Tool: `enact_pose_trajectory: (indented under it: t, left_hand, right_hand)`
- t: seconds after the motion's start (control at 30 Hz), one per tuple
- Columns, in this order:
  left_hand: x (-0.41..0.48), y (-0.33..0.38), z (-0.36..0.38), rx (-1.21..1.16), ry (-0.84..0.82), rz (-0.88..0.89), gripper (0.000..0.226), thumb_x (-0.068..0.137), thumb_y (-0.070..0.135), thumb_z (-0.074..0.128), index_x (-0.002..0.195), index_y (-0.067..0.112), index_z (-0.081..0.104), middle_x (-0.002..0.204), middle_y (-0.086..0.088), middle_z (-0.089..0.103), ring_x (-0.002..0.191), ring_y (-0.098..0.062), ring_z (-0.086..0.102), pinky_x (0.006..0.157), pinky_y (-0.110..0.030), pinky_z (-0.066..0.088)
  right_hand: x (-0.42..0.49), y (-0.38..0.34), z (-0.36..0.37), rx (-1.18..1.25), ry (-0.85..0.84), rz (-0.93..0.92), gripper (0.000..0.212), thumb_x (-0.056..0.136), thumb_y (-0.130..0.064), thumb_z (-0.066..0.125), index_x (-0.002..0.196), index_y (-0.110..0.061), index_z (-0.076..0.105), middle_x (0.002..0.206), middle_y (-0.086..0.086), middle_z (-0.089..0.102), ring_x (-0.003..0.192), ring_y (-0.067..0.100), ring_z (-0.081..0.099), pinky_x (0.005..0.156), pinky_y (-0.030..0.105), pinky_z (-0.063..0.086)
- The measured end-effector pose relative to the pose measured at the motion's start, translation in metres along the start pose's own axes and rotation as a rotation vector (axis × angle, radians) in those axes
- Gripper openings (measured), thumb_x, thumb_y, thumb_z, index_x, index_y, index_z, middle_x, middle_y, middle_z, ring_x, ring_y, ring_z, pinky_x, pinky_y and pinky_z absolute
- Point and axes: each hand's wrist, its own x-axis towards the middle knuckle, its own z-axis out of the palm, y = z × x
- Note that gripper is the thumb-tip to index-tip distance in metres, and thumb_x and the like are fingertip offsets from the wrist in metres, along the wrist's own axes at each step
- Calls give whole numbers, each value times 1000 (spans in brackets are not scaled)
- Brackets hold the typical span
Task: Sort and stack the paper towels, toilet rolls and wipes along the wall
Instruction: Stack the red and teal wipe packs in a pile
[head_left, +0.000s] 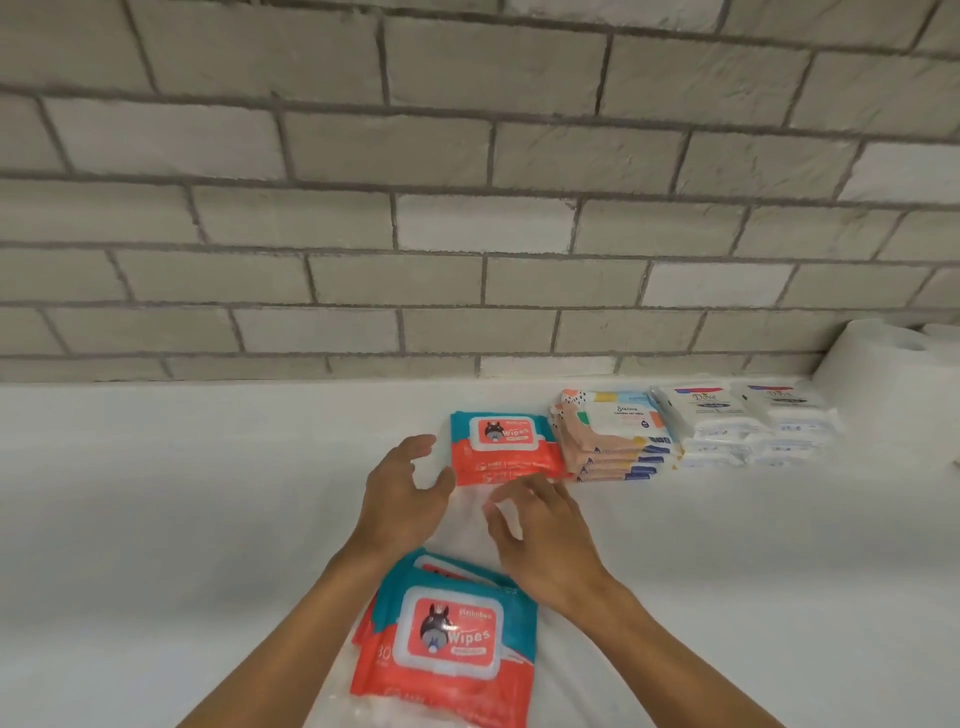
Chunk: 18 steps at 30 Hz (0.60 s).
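Hands: left hand (402, 493) and right hand (540, 540), side by side and a little apart, fingers loosely spread, nothing held.
Left thumb: tip just beside the near-left corner of the far wipes stack (501, 447); contact cannot be told.
Right fingertips: blurred, at the near edge of the same stack; contact cannot be told.
Far wipes stack: red-and-teal packs, 12 o'clock from the hands, lying flat with labels up, close to the wall.
Near wipes pile (452, 639): same red-and-teal packs, 6 o'clock from the hands, between the forearms, loosely fanned, top label up.
Patterned wipes stack (608, 431): several packs, 2 o'clock from the hands, right against the far wipes stack.
White wipes stacks (748, 421): 2 stacks side by side, next along the wall at 2 o'clock, "Dove" on the top packs.
Paper towel roll (878, 358): white, upright, end of the row at 2 o'clock, against the wall; 1 more roll behind it, cut by the frame edge.
Surface (156, 519): white, bearing everything.
Brick wall (467, 208): pale grey, 12 o'clock.
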Motion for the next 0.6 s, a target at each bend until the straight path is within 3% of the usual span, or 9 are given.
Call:
enact_pose_trajectory:
  t: [0.3, 0.43, 0.6]
  left_hand:
    - [-61, -18, -34, 25, -52, 33, 42, 90, 29, 68, 129, 27, 55, 135, 8, 56, 119, -16, 55, 90, -23, 47]
    - [-88, -32, -36, 53, -84, 42, 48, 90, 24, 68, 135, 24, 51, 136, 4, 55, 105, -7, 50, 73, -6, 46]
    - [-111, -44, -39, 52, -48, 42, 51, 88, 21, 71, 135, 15, 52, 124, 4, 55, 103, -8, 48, 86, -23, 47]
  right_hand:
    - [-60, -16, -6, 45, -150, 54, 49, 87, -59, 55, 128, -33, 50, 136, -8, 48, 119, 14, 47, 100, 31, 45]
    - [-75, -14, 4, 19, -196, 37, 56, 84, -58, 60, 130, -30, 47, 129, -7, 52, 112, 14, 48, 98, 30, 43]
    - [-80, -15, 24, 4, -226, 35, 76, 71, -72, 62, 132, -31, 43, 124, -10, 55, 109, 11, 51, 99, 34, 45]
